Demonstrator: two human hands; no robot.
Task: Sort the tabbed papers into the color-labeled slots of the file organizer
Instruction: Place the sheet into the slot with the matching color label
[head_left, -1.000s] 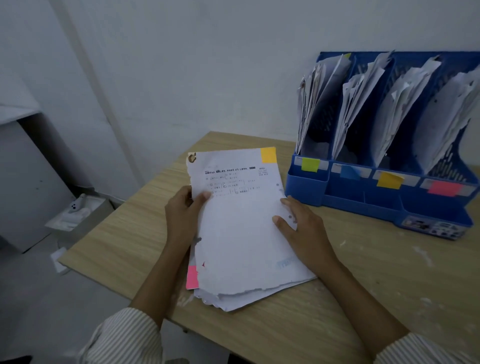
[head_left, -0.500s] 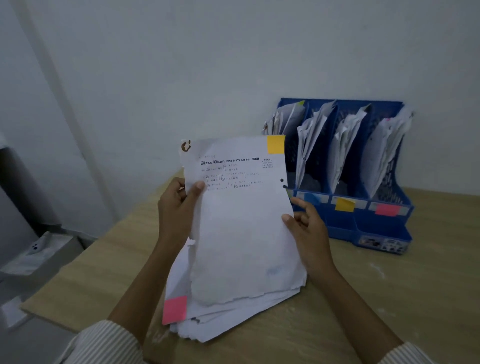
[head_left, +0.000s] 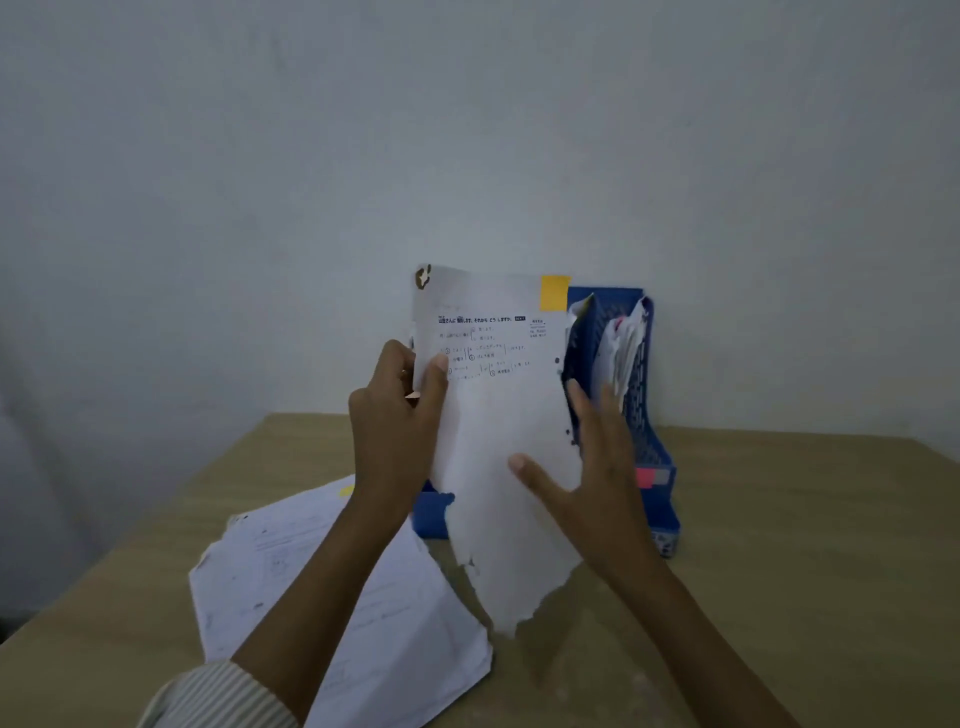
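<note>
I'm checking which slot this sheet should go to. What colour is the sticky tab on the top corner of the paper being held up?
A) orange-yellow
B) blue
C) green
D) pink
A: the held paper, pinched at its edge by the left hand, carries an orange-yellow tab at its top right corner, in front of the blue file organizer.

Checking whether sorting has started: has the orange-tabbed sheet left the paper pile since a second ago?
Yes. The orange-tabbed sheet is lifted off the pile on the table, held upright before the blue organizer.
</note>
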